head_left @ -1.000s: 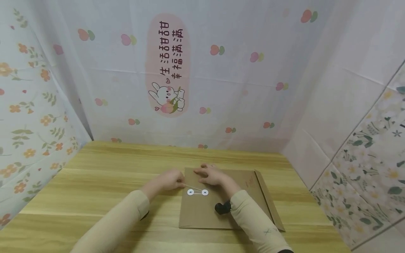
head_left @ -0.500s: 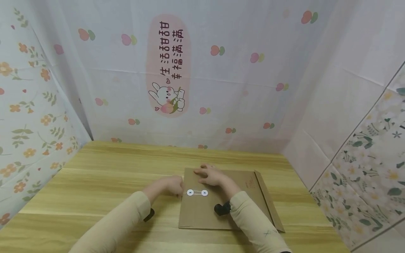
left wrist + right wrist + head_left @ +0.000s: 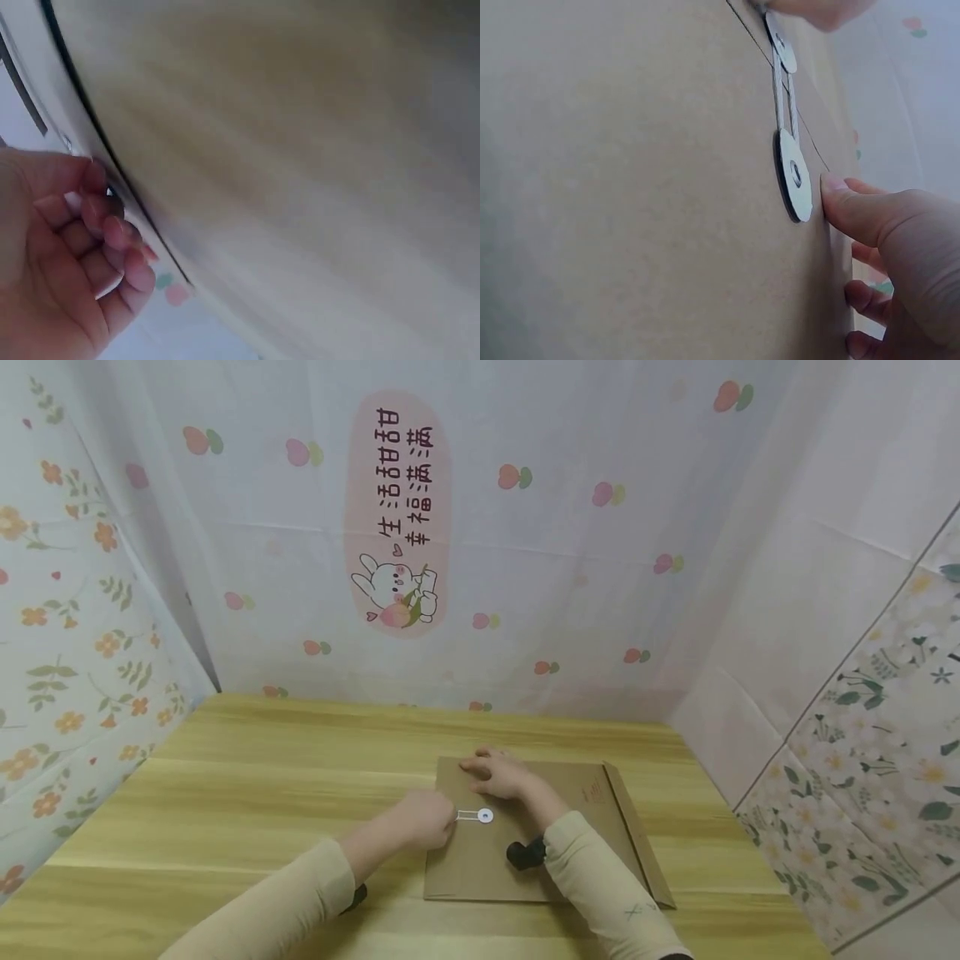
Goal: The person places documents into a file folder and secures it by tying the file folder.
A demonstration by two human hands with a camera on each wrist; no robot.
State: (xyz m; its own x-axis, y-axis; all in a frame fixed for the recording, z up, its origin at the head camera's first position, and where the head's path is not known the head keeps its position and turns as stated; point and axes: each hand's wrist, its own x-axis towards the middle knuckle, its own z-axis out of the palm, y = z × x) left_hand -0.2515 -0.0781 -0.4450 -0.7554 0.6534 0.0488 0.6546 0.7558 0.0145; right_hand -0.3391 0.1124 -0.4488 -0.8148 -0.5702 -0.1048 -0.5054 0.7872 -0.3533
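A brown kraft document envelope point(image 3: 480, 868) lies flat on the table, with its string closure near the left end. One white round button point(image 3: 486, 816) shows in the head view; the other is behind my left hand point(image 3: 431, 820). In the right wrist view, the closure string point(image 3: 778, 97) runs in two strands between the near button point(image 3: 796, 176) and the far button point(image 3: 781, 45). My left hand's curled fingers pinch the string's loose end close by the far button. Relaxed fingers of my right hand point(image 3: 498, 774) rest on the envelope, its thumb point(image 3: 847, 206) by the flap edge.
The wood-grain table point(image 3: 285, 752) extends left of the envelope. Behind it hangs a printed curtain point(image 3: 585, 577), with floral sheets at either side. A folded strip point(image 3: 637, 835) runs along the envelope's right end. A black wrist mount point(image 3: 527, 854) hangs over the envelope from the right sleeve.
My left hand has come down the envelope's left edge and then right, over the left button, bringing the string round it. My right hand has kept its place.
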